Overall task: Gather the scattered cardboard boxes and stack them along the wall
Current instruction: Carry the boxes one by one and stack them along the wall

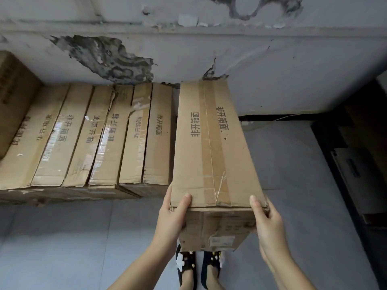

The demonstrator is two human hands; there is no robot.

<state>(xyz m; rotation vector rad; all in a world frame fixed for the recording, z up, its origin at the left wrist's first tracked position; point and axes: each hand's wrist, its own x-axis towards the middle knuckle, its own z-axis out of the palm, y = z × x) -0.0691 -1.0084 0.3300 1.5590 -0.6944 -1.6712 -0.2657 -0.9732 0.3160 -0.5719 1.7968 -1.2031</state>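
Note:
A long taped cardboard box (pixel 213 143) with printed characters on top is held in front of me, its far end at the peeling wall (pixel 272 65). My left hand (pixel 173 214) grips its near left corner, thumb on top. My right hand (pixel 266 220) grips the near right corner the same way. Just left of it, a row of several similar boxes (pixel 100 139) lies side by side against the wall, lower than the held box, on top of another layer of boxes.
A taller box (pixel 14 97) stands at the far left. Grey tiled floor (pixel 62 243) spreads below. A dark doorway or recess (pixel 356 147) with flat cardboard in it lies to the right. My feet (pixel 199 268) are under the held box.

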